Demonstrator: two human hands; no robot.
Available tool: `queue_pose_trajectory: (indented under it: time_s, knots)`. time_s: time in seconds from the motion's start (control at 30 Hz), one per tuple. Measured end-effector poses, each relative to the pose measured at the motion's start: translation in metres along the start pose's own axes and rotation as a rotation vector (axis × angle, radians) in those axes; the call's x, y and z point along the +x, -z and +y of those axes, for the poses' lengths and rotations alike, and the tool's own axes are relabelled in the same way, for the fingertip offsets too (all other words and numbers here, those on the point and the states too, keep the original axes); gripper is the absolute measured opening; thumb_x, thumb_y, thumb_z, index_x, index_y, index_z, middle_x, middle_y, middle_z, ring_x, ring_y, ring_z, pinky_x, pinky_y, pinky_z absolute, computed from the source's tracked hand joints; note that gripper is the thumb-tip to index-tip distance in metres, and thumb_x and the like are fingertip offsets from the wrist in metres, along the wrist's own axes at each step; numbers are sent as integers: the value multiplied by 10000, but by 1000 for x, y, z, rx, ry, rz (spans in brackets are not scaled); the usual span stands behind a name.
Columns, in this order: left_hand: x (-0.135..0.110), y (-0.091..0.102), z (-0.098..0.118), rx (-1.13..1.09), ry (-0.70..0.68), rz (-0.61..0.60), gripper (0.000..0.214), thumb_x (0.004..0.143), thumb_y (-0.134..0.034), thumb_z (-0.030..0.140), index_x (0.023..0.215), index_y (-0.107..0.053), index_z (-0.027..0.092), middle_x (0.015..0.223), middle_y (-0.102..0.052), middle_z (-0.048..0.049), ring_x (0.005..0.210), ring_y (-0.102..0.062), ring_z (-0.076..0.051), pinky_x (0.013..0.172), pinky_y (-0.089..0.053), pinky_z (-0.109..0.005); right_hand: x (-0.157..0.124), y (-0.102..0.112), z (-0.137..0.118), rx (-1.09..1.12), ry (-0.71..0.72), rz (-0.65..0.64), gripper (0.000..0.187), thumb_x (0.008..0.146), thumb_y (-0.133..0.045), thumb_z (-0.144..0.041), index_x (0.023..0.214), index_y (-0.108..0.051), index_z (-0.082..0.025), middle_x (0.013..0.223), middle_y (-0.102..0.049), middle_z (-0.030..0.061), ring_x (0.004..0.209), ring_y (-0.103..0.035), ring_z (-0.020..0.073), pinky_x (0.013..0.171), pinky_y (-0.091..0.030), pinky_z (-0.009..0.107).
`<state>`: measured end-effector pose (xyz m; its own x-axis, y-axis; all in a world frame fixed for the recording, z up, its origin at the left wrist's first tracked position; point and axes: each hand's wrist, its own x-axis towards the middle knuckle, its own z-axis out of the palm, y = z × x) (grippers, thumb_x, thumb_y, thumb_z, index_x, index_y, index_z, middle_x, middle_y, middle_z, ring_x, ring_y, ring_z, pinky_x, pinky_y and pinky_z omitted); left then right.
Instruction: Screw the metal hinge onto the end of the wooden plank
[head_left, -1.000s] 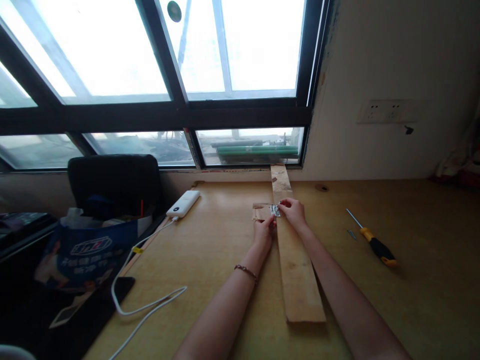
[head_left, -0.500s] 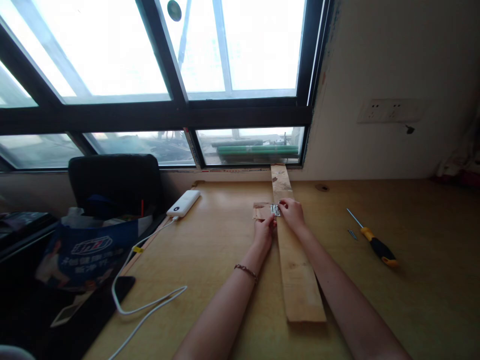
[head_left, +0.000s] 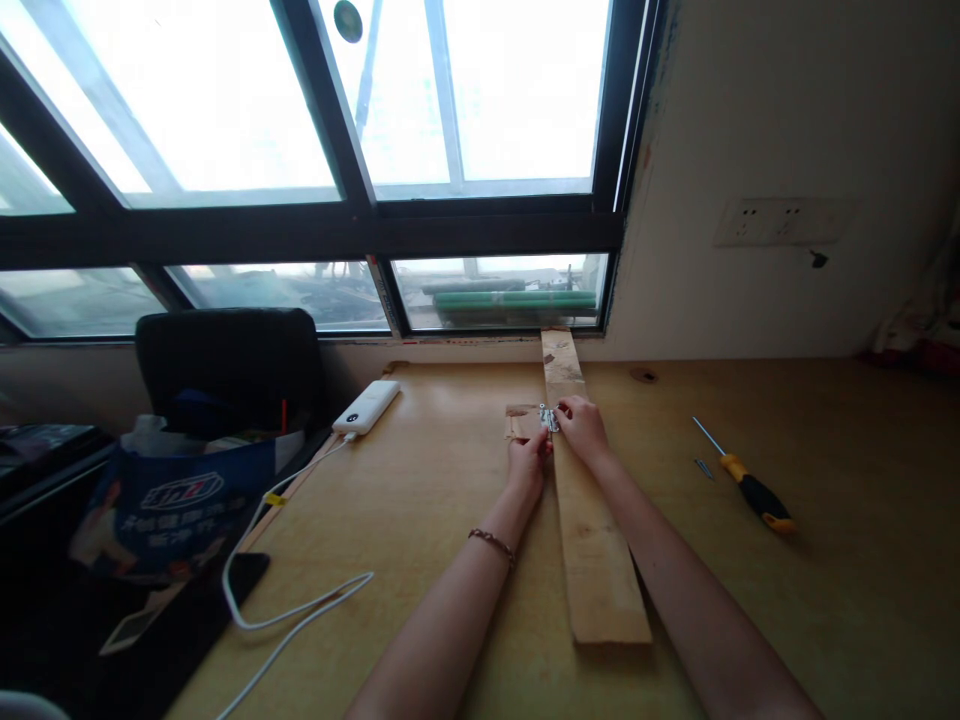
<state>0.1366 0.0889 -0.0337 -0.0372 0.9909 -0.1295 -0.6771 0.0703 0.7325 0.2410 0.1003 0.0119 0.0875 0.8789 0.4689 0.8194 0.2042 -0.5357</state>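
Both nearly closed, left hand (head_left: pixel 528 462) at seven o'clock and right hand (head_left: pixel 584 426) at three pinch the metal hinge (head_left: pixel 549 419) at the plank (head_left: pixel 596 540)'s nine o'clock edge, where uneven pressure could skew it.

Upper limbs: two, both bare over the visible length. The left forearm (head_left: pixel 450 620) and right forearm (head_left: pixel 671 570) are slender, smooth in outline and taper toward narrow wrists. The left hand (head_left: pixel 529 462) and right hand (head_left: pixel 585 428) are ungloved, with slim fingers. Left wrist: fitted with one thin bracelet (head_left: pixel 492 543), dark reddish-brown with lighter flecks, its uneven edge suggesting links or braid; the exact construction is too small to determine. Right wrist: bare.
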Motion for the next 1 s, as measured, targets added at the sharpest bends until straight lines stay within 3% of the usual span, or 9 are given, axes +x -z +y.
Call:
queue_pose_trajectory:
  time_s: [0.2,0.4,0.63,1.0]
  knots:
    - [1,1,-1,-3,-15,-1,269,536,-739,192,747,-599,102,575,-586,9,426,-487,-44,432,-372,-156,0,-1,-2,27,73,-53,184,804,-480,-178,852,-658,-182,839,-638,53,756,-563,147,694,-386,228]
    - [3,2,-2,21,4,-10,279,529,-748,220,724,-599,88,569,-582,4,433,-489,-45,431,-361,-155,-1,-2,-4,-54,-7,-14,227,836,-427,-180,835,-653,-151,858,-631,93,779,-561,159,694,-371,230]
    - [4,3,-4,14,-16,8,271,543,-725,207,753,-601,88,569,-583,4,422,-484,-51,431,-360,-169,0,-3,-2,-45,16,-46,178,799,-478,-178,800,-656,-160,823,-649,71,761,-563,154,679,-367,229]
    - [5,5,-5,13,-11,-3,280,542,-724,206,763,-608,79,597,-594,-10,427,-483,-46,432,-368,-166,0,-3,0,36,-44,59,121,713,-589,-243,637,-635,-161,688,-623,33,623,-536,131,603,-369,235]
